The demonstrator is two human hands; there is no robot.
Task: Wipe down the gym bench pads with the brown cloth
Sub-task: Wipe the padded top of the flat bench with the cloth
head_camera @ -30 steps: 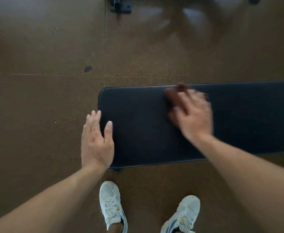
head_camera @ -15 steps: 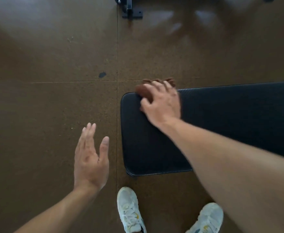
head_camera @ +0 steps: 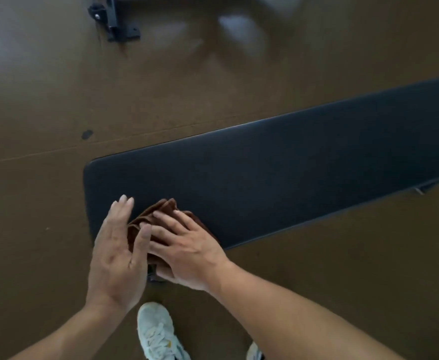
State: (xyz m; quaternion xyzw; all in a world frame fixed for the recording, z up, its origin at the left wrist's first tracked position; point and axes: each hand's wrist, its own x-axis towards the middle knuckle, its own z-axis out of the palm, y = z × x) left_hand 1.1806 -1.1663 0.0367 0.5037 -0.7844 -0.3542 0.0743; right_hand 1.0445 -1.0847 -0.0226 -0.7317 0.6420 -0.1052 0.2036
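Pressing down on the brown cloth [head_camera: 158, 216], the right hand [head_camera: 187, 248] lies flat with fingers spread and nearly straight, pinning the bunched fabric at the near left corner of the bench pad [head_camera: 278, 175]; part of the cloth seems to hang over the pad's near edge under the palm. The left hand [head_camera: 117, 253] stands just beside it on the left, fingers straight and together, thumb touching the cloth's left side, gripping nothing. Both hands are at the cloth, the right one on top and so better placed to drive it. The pad's long axis runs from this left end away to the right and slightly toward the far side, so nearly all of its surface lies to the right of the hands. My judgement is that the next stroke should sweep rightward along that axis. The cloth itself is crumpled, with no clear long axis.
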